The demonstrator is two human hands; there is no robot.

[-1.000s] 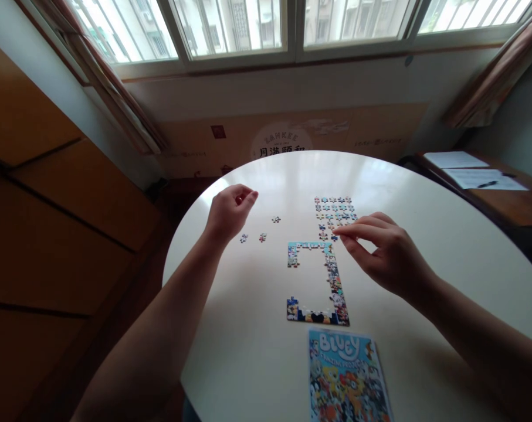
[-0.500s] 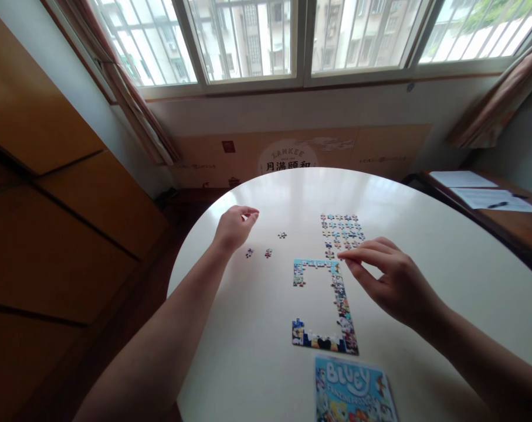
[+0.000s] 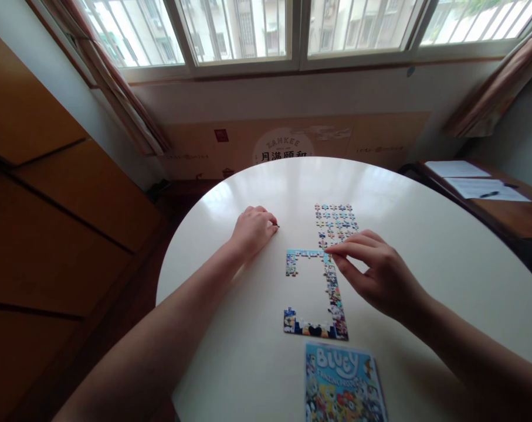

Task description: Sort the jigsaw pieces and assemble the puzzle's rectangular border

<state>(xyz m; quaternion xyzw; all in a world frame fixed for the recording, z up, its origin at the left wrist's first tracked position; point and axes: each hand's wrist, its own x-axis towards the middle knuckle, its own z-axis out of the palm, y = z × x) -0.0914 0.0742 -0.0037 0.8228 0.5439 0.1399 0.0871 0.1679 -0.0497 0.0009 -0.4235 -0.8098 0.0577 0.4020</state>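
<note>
The puzzle border is multicoloured, its left side gapped. The left hand pinches 1 dark piece; whether the right hand pinches anything, I cannot tell.

Beyond both the left hand and the right hand, bright daylight enters through a barred window, with pale buildings outside. Under it runs a dim whitish wall, where a tan printed panel stands low. Left of the left hand are an orange-brown wooden cabinet with dark grooves, a pinkish curtain and dark reddish floor. Beneath the hands, the rounded white desk shines toward its far edge. Farther right than the right hand, a brown side table bears papers; another curtain hangs behind.
</note>
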